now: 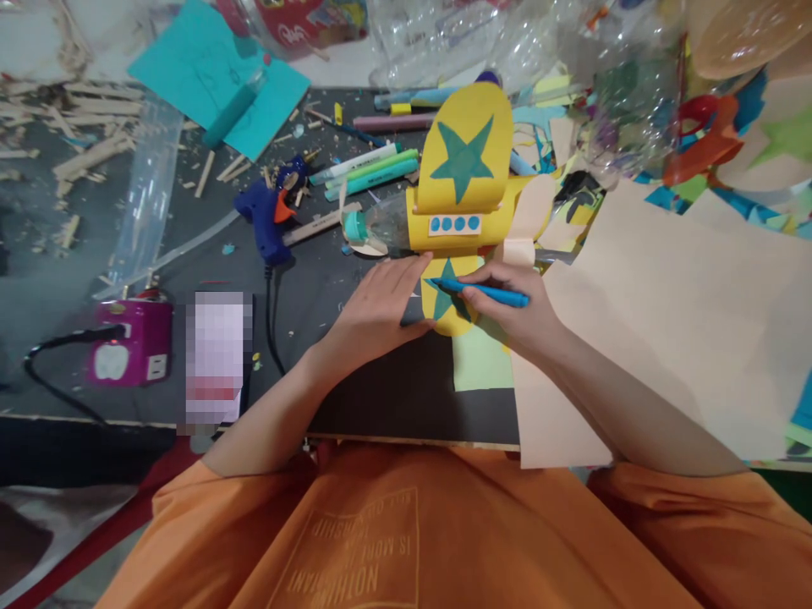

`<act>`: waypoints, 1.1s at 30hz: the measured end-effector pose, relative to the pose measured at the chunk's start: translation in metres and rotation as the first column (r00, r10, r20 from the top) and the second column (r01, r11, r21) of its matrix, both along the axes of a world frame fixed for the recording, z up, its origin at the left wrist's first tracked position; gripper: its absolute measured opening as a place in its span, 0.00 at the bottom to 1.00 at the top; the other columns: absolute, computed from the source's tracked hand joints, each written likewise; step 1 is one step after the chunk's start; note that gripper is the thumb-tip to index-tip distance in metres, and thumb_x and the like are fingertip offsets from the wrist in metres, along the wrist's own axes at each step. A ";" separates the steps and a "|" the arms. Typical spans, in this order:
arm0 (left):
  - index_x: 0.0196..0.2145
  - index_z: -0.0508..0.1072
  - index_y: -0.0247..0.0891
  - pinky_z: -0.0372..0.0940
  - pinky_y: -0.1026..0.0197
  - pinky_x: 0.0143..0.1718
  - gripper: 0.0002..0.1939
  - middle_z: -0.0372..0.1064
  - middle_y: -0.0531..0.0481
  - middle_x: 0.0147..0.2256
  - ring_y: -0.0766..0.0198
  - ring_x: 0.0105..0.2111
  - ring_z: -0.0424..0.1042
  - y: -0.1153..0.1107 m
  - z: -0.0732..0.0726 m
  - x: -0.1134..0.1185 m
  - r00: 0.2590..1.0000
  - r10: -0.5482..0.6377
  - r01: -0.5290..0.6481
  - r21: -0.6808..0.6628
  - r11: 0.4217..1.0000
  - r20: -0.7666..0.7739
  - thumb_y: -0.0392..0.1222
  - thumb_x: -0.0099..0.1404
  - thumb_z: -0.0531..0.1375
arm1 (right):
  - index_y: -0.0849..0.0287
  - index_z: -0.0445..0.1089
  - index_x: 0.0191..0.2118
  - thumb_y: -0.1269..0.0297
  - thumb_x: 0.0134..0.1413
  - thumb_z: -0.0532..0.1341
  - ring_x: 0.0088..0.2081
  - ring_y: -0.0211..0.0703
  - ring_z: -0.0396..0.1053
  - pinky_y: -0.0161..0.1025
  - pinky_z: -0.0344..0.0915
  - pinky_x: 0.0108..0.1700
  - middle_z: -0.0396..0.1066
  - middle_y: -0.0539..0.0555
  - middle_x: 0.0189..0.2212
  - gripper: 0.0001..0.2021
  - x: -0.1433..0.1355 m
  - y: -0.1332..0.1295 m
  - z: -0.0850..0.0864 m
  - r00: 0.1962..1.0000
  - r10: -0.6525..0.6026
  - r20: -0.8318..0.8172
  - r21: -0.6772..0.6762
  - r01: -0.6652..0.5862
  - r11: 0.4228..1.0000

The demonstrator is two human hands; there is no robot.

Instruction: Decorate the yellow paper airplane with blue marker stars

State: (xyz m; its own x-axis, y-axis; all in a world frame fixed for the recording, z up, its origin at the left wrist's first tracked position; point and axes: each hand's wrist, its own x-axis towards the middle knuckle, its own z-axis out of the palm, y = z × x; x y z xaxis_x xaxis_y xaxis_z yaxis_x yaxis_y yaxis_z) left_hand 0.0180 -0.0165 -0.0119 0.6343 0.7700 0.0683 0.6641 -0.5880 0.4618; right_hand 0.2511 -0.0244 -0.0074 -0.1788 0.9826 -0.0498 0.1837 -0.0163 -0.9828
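Observation:
A toy airplane [520, 193] made from a plastic bottle wrapped in yellow paper lies on the dark table. Its upper yellow wing [437, 161] carries a green star, and a strip with several blue dots runs along the body. On the lower yellow wing is another green star [448, 272], partly covered by my hands. My right hand [517, 288] grips a blue marker [501, 295], its tip touching that star. My left hand [384, 309] lies flat with fingers stretched out, its fingertips against the wing's left edge.
A blue glue gun [270, 220] and several markers [374, 173] lie left of the plane. A phone [219, 355] and a magenta power adapter [133, 342] sit nearer. Large cream paper sheets [672, 321] spread rightward. Plastic bottles [469, 38] and wood scraps [95, 152] crowd the back.

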 end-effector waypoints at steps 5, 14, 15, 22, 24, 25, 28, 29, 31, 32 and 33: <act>0.70 0.57 0.29 0.56 0.42 0.69 0.40 0.63 0.31 0.66 0.41 0.67 0.62 0.000 0.000 0.001 1.000 0.015 -0.015 -0.016 1.000 -0.014 0.54 0.70 0.62 | 0.56 0.75 0.28 0.53 0.52 0.70 0.26 0.40 0.69 0.39 0.65 0.28 0.75 0.51 0.25 0.12 0.001 0.000 0.002 1.000 -0.016 0.013 0.012 0.016 1.000; 0.70 0.57 0.30 0.55 0.43 0.70 0.39 0.63 0.32 0.66 0.43 0.67 0.62 0.000 0.002 0.002 0.999 0.031 -0.031 -0.021 0.999 -0.018 0.55 0.71 0.61 | 0.55 0.71 0.24 0.57 0.48 0.70 0.23 0.36 0.62 0.37 0.60 0.26 0.68 0.47 0.20 0.11 0.000 0.000 0.004 0.983 -0.173 -0.054 -0.027 0.172 0.985; 0.70 0.57 0.30 0.55 0.43 0.70 0.38 0.63 0.32 0.66 0.44 0.67 0.62 0.000 0.002 0.002 0.999 0.030 -0.030 -0.020 0.999 -0.020 0.55 0.71 0.61 | 0.55 0.72 0.25 0.56 0.49 0.71 0.24 0.36 0.63 0.37 0.61 0.26 0.69 0.48 0.21 0.12 0.000 0.000 0.004 0.987 -0.155 -0.050 -0.025 0.154 0.988; 0.70 0.56 0.29 0.56 0.42 0.70 0.37 0.64 0.31 0.66 0.43 0.67 0.63 -0.001 0.002 0.002 1.000 0.017 -0.017 -0.004 1.000 -0.015 0.51 0.71 0.61 | 0.56 0.76 0.30 0.49 0.52 0.71 0.26 0.38 0.67 0.38 0.63 0.28 0.73 0.50 0.24 0.15 0.002 0.001 -0.002 0.999 -0.050 -0.020 -0.014 0.050 0.999; 0.70 0.56 0.29 0.55 0.42 0.70 0.37 0.64 0.31 0.66 0.43 0.67 0.63 -0.001 0.002 0.002 1.000 0.016 -0.016 -0.001 1.000 -0.014 0.50 0.70 0.61 | 0.56 0.76 0.30 0.51 0.52 0.71 0.25 0.38 0.66 0.38 0.63 0.27 0.73 0.49 0.23 0.13 0.001 0.001 -0.003 0.999 -0.044 -0.024 -0.012 0.043 0.999; 0.70 0.56 0.29 0.55 0.42 0.70 0.37 0.63 0.32 0.66 0.43 0.67 0.63 0.000 0.002 0.002 1.000 0.016 -0.016 -0.008 1.000 -0.016 0.50 0.70 0.61 | 0.55 0.76 0.29 0.53 0.52 0.70 0.25 0.38 0.65 0.37 0.62 0.27 0.72 0.49 0.23 0.11 0.001 0.001 -0.003 0.999 -0.043 -0.026 -0.008 0.043 0.999; 0.70 0.56 0.33 0.55 0.41 0.70 0.38 0.62 0.33 0.67 0.43 0.68 0.62 0.000 0.002 0.002 0.999 0.022 -0.023 -0.041 0.999 -0.026 0.51 0.70 0.62 | 0.56 0.75 0.27 0.58 0.51 0.70 0.24 0.37 0.64 0.37 0.60 0.26 0.72 0.49 0.23 0.09 0.001 0.001 -0.001 0.998 -0.056 -0.036 -0.004 0.056 0.998; 0.70 0.56 0.33 0.55 0.40 0.70 0.38 0.62 0.33 0.67 0.43 0.68 0.61 0.001 0.002 0.002 0.999 0.022 -0.024 -0.044 0.999 -0.025 0.52 0.70 0.62 | 0.56 0.74 0.26 0.59 0.50 0.70 0.24 0.37 0.64 0.37 0.60 0.26 0.72 0.49 0.22 0.09 0.000 0.001 0.000 0.997 -0.066 -0.040 -0.009 0.066 0.998; 0.70 0.56 0.31 0.56 0.40 0.69 0.38 0.63 0.32 0.67 0.42 0.67 0.62 0.001 0.001 0.002 1.000 0.021 -0.022 -0.035 0.999 -0.018 0.53 0.70 0.61 | 0.56 0.72 0.24 0.59 0.49 0.70 0.24 0.37 0.63 0.37 0.60 0.26 0.72 0.49 0.21 0.10 0.000 0.001 0.002 0.994 -0.097 -0.052 -0.027 0.096 0.995; 0.70 0.57 0.30 0.56 0.41 0.69 0.38 0.63 0.31 0.66 0.42 0.67 0.62 0.001 0.001 0.002 1.000 0.018 -0.019 -0.029 0.999 -0.013 0.54 0.70 0.61 | 0.56 0.71 0.24 0.58 0.49 0.70 0.23 0.36 0.63 0.37 0.60 0.26 0.71 0.48 0.21 0.11 0.000 0.001 0.002 0.991 -0.119 -0.059 -0.036 0.117 0.992; 0.70 0.57 0.29 0.56 0.41 0.69 0.38 0.63 0.31 0.66 0.42 0.67 0.63 0.000 0.002 0.002 1.000 0.015 -0.016 -0.024 1.000 -0.008 0.54 0.71 0.60 | 0.56 0.71 0.24 0.57 0.49 0.70 0.22 0.36 0.62 0.37 0.59 0.25 0.69 0.48 0.20 0.12 0.000 0.001 0.003 0.988 -0.141 -0.066 -0.044 0.138 0.989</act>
